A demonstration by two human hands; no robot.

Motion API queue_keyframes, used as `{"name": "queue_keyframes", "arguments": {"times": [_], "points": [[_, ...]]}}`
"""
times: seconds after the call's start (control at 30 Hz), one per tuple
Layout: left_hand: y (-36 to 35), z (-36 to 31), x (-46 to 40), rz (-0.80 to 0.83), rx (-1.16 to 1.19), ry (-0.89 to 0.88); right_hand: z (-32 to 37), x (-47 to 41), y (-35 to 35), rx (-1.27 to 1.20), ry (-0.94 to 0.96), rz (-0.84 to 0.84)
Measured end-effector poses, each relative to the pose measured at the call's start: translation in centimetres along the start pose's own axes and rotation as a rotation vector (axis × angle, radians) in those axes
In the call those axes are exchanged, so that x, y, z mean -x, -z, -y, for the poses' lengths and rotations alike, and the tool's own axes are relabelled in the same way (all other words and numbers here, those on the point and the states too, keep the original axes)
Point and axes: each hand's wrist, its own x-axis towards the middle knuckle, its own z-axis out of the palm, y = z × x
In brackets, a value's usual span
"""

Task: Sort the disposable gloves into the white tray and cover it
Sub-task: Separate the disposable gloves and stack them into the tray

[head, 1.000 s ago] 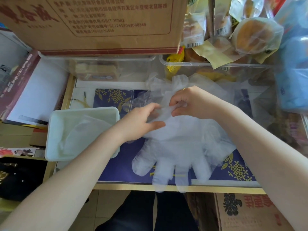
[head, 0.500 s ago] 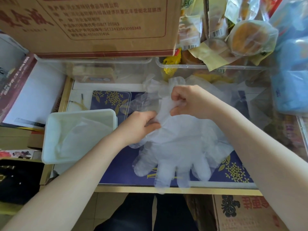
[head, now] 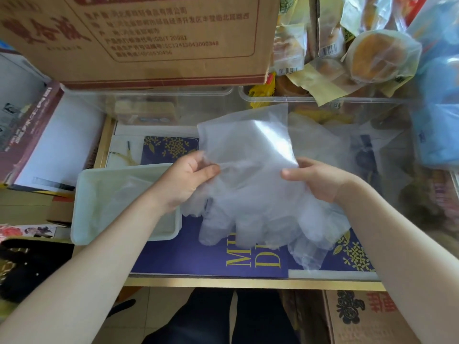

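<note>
A clear disposable glove [head: 248,142] is spread flat and held up above the table, cuff pointing away from me. My left hand [head: 183,180] pinches its left edge and my right hand [head: 320,180] pinches its right edge. Below it a pile of several clear gloves [head: 260,219] lies on the blue patterned mat [head: 198,256], fingers toward me. The white tray [head: 82,207] sits to the left, partly under my left forearm, with a crumpled clear glove [head: 124,192] inside. I cannot see a lid.
A large cardboard box [head: 149,38] and clear bins [head: 173,108] with packaged buns [head: 380,58] stand along the back. A blue bag [head: 437,108] is at the right, a maroon book [head: 37,135] at the left. The table's gold front edge [head: 248,283] is near my legs.
Both hands moved apart and lifted one glove off the pile, spreading it flat; before, they were pinching close together at the crumpled cuffs.
</note>
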Motion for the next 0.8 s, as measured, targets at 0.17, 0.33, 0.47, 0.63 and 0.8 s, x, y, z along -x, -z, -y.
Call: {"name": "queue_keyframes", "arguments": {"times": [0.17, 0.33, 0.47, 0.63, 0.8], "points": [[0.4, 0.4, -0.1, 0.008, -0.002, -0.031, 0.3, -0.2, -2.0, 0.174, 0.072, -0.209], [2.5, 0.8, 0.5, 0.222, -0.115, 0.064, 0.2, 0.8, -2.0, 0.080, 0.102, -0.261], [2.4, 0.0, 0.2, 0.244, -0.224, 0.080, -0.3, 0.8, -2.9, 0.144, 0.142, -0.251], [-0.2, -0.9, -1.4, -0.101, -0.136, 0.003, -0.6, 1.1, -3.8, 0.240, 0.225, -0.282], [-0.8, 0.1, -2.2, -0.269, -0.162, -0.014, -2.7, 2.1, -4.3, 0.254, 0.232, -0.248]]}}
